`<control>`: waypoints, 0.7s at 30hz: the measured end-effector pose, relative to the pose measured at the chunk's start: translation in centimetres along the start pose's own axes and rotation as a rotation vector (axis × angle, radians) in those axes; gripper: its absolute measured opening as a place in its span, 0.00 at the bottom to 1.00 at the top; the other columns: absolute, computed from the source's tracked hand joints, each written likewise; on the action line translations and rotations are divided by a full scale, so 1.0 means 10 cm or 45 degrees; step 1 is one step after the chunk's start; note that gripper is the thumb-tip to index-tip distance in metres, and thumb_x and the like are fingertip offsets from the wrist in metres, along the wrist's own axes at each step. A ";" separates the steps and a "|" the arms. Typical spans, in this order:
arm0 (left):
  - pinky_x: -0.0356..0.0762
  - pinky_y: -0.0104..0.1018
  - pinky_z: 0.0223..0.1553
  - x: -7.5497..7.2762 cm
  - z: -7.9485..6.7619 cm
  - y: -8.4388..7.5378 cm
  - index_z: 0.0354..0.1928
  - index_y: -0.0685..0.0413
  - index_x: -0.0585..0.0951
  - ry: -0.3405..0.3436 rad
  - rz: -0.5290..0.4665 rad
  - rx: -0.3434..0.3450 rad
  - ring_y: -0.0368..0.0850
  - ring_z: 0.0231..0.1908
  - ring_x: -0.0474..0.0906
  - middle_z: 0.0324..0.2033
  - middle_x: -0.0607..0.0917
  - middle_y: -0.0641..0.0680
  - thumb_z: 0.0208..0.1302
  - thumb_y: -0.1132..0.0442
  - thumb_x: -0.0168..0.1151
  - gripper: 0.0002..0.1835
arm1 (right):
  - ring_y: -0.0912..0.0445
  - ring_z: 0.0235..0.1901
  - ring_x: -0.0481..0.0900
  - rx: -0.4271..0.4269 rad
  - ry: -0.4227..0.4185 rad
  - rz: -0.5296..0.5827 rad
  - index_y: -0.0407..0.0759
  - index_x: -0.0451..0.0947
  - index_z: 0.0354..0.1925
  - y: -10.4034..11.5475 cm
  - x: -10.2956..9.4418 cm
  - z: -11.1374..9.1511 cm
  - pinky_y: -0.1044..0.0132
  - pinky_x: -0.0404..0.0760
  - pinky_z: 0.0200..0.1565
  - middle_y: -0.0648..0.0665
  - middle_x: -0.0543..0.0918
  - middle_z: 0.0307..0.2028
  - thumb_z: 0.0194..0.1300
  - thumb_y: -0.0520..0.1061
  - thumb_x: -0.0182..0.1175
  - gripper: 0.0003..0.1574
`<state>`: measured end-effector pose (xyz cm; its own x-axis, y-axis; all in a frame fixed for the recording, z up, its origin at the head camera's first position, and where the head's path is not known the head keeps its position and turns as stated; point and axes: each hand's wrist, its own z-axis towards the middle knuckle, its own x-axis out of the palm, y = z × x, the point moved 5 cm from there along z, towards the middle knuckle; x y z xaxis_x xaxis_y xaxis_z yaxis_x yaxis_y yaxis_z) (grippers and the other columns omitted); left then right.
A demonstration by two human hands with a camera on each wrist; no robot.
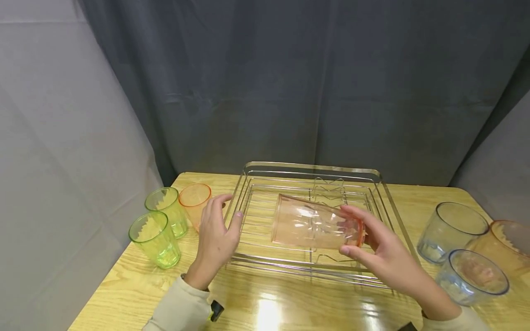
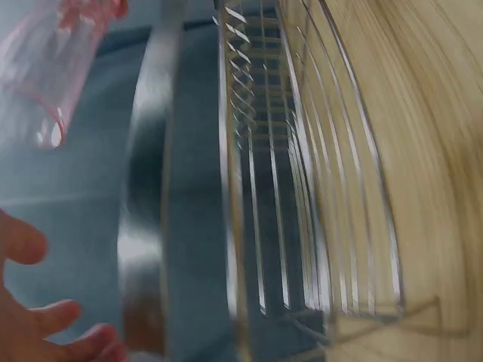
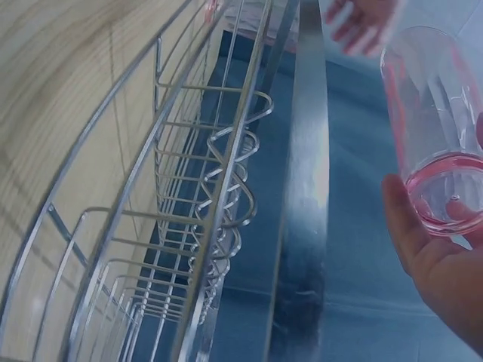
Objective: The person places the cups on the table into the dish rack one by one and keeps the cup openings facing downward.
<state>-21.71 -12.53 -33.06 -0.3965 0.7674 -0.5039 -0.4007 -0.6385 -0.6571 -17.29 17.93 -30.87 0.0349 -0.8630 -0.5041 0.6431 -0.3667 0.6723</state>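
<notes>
My right hand (image 1: 381, 257) grips a see-through pinkish-orange tumbler (image 1: 308, 225) near its base, thumb on one side and fingers on the other. The tumbler lies sideways in the air over a wire dish rack (image 1: 314, 167), its mouth pointing left. In the right wrist view, the red-tinted base of the tumbler (image 3: 434, 113) sits by the fingers. My left hand (image 1: 219, 234) holds nothing and stands at the rack's left side, fingers spread and slightly bent. Whether it touches the rack, I cannot tell. It partly hides an orange tumbler (image 1: 194, 200) behind it.
Two green tumblers (image 1: 165, 209) stand upright on the left of the wooden table (image 1: 232, 303). At the right are two clear bluish tumblers (image 1: 461, 225) and an amber one (image 1: 517, 243). A dark curtain (image 1: 269, 92) hangs behind the table, with pale cloth on both sides.
</notes>
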 end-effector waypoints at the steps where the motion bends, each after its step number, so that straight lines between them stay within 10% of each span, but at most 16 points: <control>1: 0.70 0.53 0.56 0.01 0.01 0.07 0.61 0.61 0.73 0.035 0.029 -0.067 0.58 0.57 0.72 0.57 0.77 0.61 0.65 0.60 0.59 0.23 | 0.73 0.54 0.77 -0.010 -0.011 -0.012 0.39 0.63 0.71 0.00 -0.01 0.00 0.78 0.81 0.46 0.65 0.72 0.63 0.53 0.26 0.68 0.48; 10: 0.70 0.53 0.52 0.15 0.06 0.50 0.66 0.62 0.70 0.302 0.119 -0.432 0.58 0.54 0.73 0.56 0.76 0.62 0.73 0.54 0.51 0.26 | 0.73 0.51 0.75 0.003 -0.031 -0.168 0.45 0.66 0.70 0.02 -0.07 0.06 0.80 0.80 0.44 0.55 0.74 0.62 0.52 0.29 0.71 0.49; 21: 0.61 0.31 0.16 0.27 0.03 0.70 0.68 0.67 0.68 0.421 0.142 -0.520 0.40 0.13 0.63 0.19 0.75 0.52 0.78 0.59 0.37 0.25 | 0.69 0.48 0.73 -0.061 0.093 -0.470 0.47 0.67 0.69 0.08 -0.10 0.29 0.71 0.84 0.43 0.46 0.78 0.58 0.51 0.40 0.76 0.49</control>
<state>-25.81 -14.96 -38.90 -0.1105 0.7157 -0.6896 0.0095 -0.6931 -0.7208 -19.01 17.49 -28.21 -0.1524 -0.6478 -0.7464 0.6575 -0.6303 0.4128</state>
